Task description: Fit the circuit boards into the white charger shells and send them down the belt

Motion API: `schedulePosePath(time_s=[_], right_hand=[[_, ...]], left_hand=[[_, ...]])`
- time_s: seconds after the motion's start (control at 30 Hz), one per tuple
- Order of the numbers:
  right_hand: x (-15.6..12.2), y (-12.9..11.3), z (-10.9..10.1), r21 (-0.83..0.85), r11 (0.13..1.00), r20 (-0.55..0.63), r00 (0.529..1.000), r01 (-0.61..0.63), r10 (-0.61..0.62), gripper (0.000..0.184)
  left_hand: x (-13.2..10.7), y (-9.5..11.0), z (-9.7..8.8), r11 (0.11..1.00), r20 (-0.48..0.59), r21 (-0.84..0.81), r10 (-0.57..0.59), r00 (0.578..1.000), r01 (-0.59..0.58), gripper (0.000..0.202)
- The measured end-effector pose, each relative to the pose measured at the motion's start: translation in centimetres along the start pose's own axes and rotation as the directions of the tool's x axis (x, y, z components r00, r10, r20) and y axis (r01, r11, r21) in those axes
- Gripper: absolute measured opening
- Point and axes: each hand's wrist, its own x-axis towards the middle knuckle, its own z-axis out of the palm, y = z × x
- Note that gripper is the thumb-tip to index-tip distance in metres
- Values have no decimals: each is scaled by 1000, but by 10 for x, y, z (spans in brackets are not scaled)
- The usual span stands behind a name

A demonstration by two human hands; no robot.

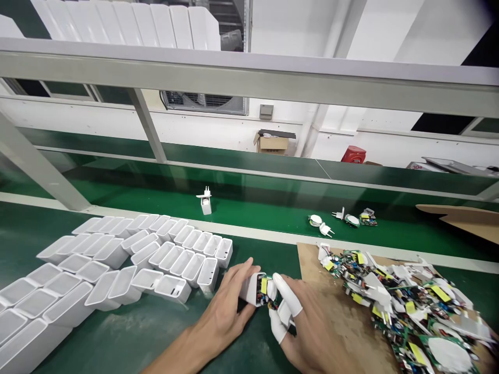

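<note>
My left hand (228, 298) is closed around a white plastic housing (249, 289), held on its side with the mouth facing right. A circuit board (266, 289) with a yellow-wrapped part and a white round piece sits at that mouth, partly inside. My right hand (302, 317) wears white finger cots on thumb and forefinger. Those covered fingers pinch the board's outer end, where a white plug piece (285, 313) shows beneath them. How deep the board reaches into the housing is hidden. Both hands are just above the green table, between the housings and the boards.
Rows of open white housings (105, 249) stand at left. At right, circuit boards (409, 306) lie heaped on a brown cardboard sheet (307, 254). Beyond a pale rail, a green belt (253, 205) carries a housing with a plug (206, 201) and several loose boards. A metal beam (249, 78) crosses above.
</note>
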Motion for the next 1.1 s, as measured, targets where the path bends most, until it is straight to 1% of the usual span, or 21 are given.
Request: schedulePosePath(time_s=[0.13, 0.23, 0.3, 0.37, 0.43, 0.53, 0.57, 0.63, 0.7, 0.77, 0.8, 0.87, 0.97, 1.03, 1.07, 1.1], right_hand=[[-2, 2, 0, -6, 1000, 1, 1000, 18, -18, 56], [-3, 1, 2, -2, 1000, 34, 999, 20, -20, 56], [-2, 0, 2, -4, 1000, 57, 998, 17, -17, 54], [-1, -2, 2, 5, 1000, 51, 999, 13, -13, 50], [-1, -1, 1, 74, 997, 62, 998, -22, 17, 47], [-7, 4, 0, 274, 948, 113, 984, -163, 137, 40], [-10, 7, 2, 319, 925, 133, 976, -208, 173, 37], [-19, 11, 9, 353, 899, 169, 963, -259, 211, 36], [-27, 13, 21, 370, 890, 229, 955, -266, 190, 40], [-33, 12, 32, 414, 877, 269, 953, -243, 138, 44], [-34, 11, 37, 437, 871, 264, 958, -225, 115, 46], [-32, 9, 41, 463, 867, 210, 973, -187, 98, 49], [-24, 8, 36, 488, 860, 98, 988, -149, 116, 49], [-19, 8, 29, 518, 844, 34, 989, -142, 145, 47], [-18, 8, 27, 526, 837, 31, 987, -148, 155, 45], [-18, 8, 25, 523, 836, 62, 985, -167, 158, 43]], left_hand=[[0, 0, 1, 1000, -21, -12, 7, 1000, -7, 83], [1, 2, 1, 1000, -25, -4, 20, 999, -20, 86], [1, 3, 1, 1000, -5, 3, 15, 1000, -15, 89], [1, 3, -1, 1000, 29, -23, 13, 1000, -12, 91], [-1, 4, -2, 996, 86, -84, 12, 996, -4, 93], [-3, 6, -5, 984, 170, -170, -27, 985, 57, 92], [-3, 7, -6, 979, 174, -188, -51, 983, 84, 90], [-3, 10, -7, 967, 146, -220, -98, 985, 129, 84], [-3, 12, -8, 955, 107, -254, -126, 986, 150, 76], [-1, 14, -9, 947, 84, -279, -143, 986, 161, 69], [-1, 15, -9, 944, 78, -283, -155, 985, 171, 67], [-1, 14, -9, 941, 68, -280, -179, 982, 190, 67], [-3, 13, -9, 944, 36, -266, -194, 980, 196, 77], [-4, 12, -8, 947, 9, -267, -184, 983, 180, 85], [-4, 12, -7, 948, -1, -270, -173, 985, 167, 89], [-4, 12, -6, 950, -10, -272, -163, 987, 154, 92]])
